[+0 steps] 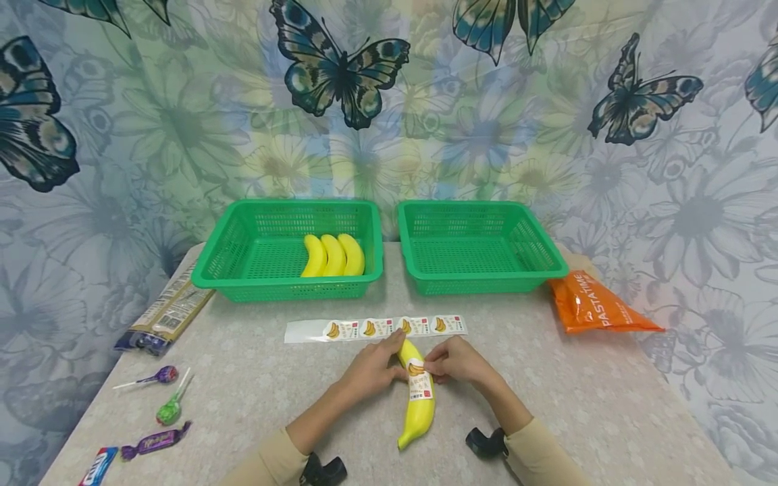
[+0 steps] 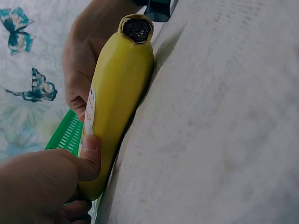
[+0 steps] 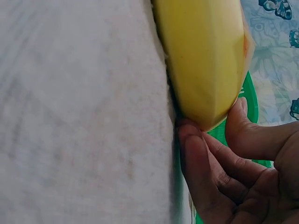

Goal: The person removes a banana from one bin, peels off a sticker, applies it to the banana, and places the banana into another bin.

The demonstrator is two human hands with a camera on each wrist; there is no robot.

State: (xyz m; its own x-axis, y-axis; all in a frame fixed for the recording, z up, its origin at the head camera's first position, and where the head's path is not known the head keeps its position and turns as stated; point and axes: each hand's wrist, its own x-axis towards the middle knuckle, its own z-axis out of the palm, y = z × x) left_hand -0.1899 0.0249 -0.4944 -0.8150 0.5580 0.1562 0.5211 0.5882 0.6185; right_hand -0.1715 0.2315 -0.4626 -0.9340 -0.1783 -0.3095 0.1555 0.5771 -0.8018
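A yellow banana (image 1: 418,412) lies on the table in front of me, stem end toward me. My left hand (image 1: 371,368) grips its far end, the thumb against its side in the left wrist view. A white label (image 1: 419,385) with a banana picture sits along its upper face, its edge standing slightly off the peel in the right wrist view. My right hand (image 1: 458,361), fingers curled, pinches the label's far right edge beside the banana. Beyond the hands lies a strip of banana labels (image 1: 352,330), partly behind my left fingers.
Behind are two green baskets, the left one (image 1: 286,290) holding three bananas (image 1: 333,256) and the right one (image 1: 486,285) beside it. An orange bag (image 1: 595,304) lies right. Left are a gold-and-blue packet (image 1: 170,307), lollipops (image 1: 170,408), a purple candy (image 1: 157,441) and a blue-red packet (image 1: 99,467).
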